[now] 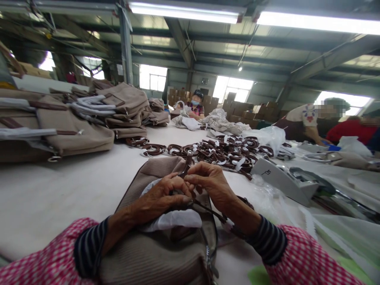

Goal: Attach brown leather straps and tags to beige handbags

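Note:
A taupe ribbed handbag (151,249) lies on the table in front of me, its zip along the right side. White wrapping covers its handle (181,219). Above the bag, my left hand (163,196) is closed around part of a dark brown strap (210,209). My right hand (218,186) meets it from the right, thumb and fingers pinched on the same strap near a metal clasp (189,156) that sticks up beyond the fingertips. The strap runs down under my right wrist. My fingers hide the exact spot they grip.
Finished-looking taupe bags (127,103) are piled at the left. Coiled brown straps (219,152) lie in a heap beyond my hands. A grey tape dispenser (283,180) and clear plastic (267,198) are at the right. One person (197,109) sits opposite; others (303,118) work at the right.

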A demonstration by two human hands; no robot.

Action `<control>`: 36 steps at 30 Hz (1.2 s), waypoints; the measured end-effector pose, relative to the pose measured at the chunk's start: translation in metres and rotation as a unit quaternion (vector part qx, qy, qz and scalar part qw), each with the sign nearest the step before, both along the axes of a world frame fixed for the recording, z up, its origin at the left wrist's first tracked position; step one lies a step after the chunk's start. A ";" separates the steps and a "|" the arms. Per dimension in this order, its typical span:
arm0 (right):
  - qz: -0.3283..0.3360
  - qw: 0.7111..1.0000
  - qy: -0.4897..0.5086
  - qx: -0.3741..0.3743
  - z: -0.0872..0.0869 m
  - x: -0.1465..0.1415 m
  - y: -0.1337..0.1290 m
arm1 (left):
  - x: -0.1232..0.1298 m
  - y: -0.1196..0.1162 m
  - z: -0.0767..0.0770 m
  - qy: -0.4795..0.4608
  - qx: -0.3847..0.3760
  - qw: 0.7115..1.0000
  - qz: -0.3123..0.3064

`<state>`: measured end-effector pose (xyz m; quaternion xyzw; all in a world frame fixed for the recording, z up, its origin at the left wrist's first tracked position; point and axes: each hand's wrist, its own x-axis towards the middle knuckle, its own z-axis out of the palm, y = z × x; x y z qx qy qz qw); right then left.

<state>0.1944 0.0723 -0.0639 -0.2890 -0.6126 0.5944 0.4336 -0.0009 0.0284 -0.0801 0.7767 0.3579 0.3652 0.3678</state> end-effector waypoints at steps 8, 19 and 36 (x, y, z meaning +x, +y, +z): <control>-0.029 0.999 0.026 -0.029 -0.005 -0.001 0.003 | 0.000 0.001 -0.007 -0.013 -0.001 1.000 0.013; -0.020 0.995 -0.010 -0.094 -0.019 0.010 -0.008 | 0.000 0.002 -0.008 0.022 0.011 0.999 0.030; -0.043 0.997 -0.061 -0.038 -0.021 0.017 -0.028 | 0.008 -0.001 -0.005 0.015 0.036 0.987 0.157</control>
